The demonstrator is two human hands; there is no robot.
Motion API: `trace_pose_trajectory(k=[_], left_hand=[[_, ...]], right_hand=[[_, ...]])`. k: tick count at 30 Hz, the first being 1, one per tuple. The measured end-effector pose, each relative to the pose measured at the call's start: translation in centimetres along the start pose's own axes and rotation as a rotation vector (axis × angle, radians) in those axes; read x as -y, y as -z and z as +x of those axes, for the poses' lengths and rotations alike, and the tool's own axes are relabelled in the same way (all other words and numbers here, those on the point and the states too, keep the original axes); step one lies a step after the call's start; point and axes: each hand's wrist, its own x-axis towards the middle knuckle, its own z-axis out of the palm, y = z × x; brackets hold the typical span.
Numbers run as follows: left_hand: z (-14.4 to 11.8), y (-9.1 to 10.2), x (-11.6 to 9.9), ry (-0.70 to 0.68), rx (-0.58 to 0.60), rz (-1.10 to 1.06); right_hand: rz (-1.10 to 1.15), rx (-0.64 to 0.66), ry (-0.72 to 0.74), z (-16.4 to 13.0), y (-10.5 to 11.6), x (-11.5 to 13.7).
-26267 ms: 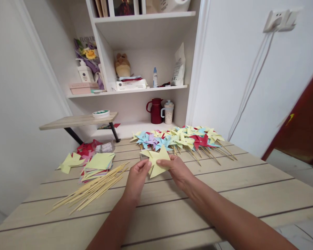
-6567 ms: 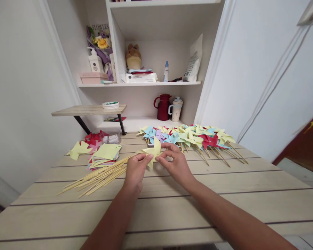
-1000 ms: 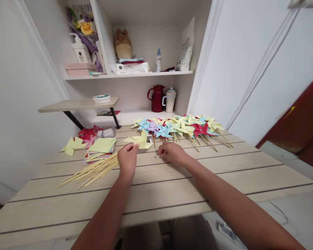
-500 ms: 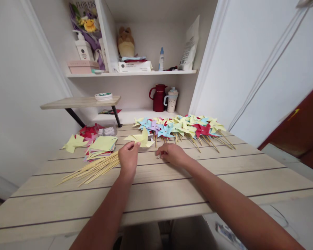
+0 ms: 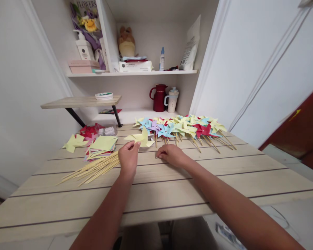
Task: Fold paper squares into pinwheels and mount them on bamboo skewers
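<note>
My left hand [image 5: 128,156] pinches a pale yellow paper pinwheel [image 5: 144,138] between thumb and fingers, holding it just over the table. To the right, my right hand [image 5: 170,154] rests low at the tabletop with curled fingers closed at the tips. A small shiny metal piece [image 5: 156,157] shows at those fingertips; its exact kind is too small to tell. Thin wooden sticks [image 5: 96,169] lie in a bundle beside my left wrist. Behind them sits a stack of coloured paper squares [image 5: 102,144], yellow on top.
Many finished pinwheels on sticks [image 5: 184,127] lie at the back right. A loose yellow pinwheel shape [image 5: 74,142] and a clear plastic box [image 5: 106,131] are at the left, near a small raised shelf [image 5: 80,101]. A red jug [image 5: 159,98] and a cup [image 5: 173,100] stand behind.
My right hand's fingertips have closed in on the small metal piece, which now sits slightly farther left. My left hand and its pinwheel have stayed in place.
</note>
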Motion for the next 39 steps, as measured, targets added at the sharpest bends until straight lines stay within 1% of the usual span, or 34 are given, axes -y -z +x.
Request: trace_pose_trajectory(k=[8, 13, 21, 26, 32, 39], left_hand=[[-0.1, -0.1, -0.1, 0.009, 0.002, -0.005], [-0.2, -0.1, -0.3, 0.003, 0.007, -0.023], [-0.3, -0.1, -0.8, 0.021, -0.01, -0.021], [-0.3, -0.1, -0.7, 0.024, -0.012, -0.037], [-0.3, -0.1, -0.6, 0.023, -0.015, -0.048], [-0.3, -0.1, -0.6, 0.017, 0.002, -0.05]], right_hand=[[0.03, -0.011, -0.062, 0.1, -0.2, 0.5], [0.02, -0.04, -0.068, 0.2, -0.7, 0.3], [0.067, -0.062, -0.049, 0.3, -1.3, 0.1], [0.096, -0.073, -0.077, 0.2, -1.3, 0.3], [0.165, -0.055, -0.086, 0.3, -1.5, 0.2], [0.171, -0.066, -0.118, 0.4, -1.6, 0.3]])
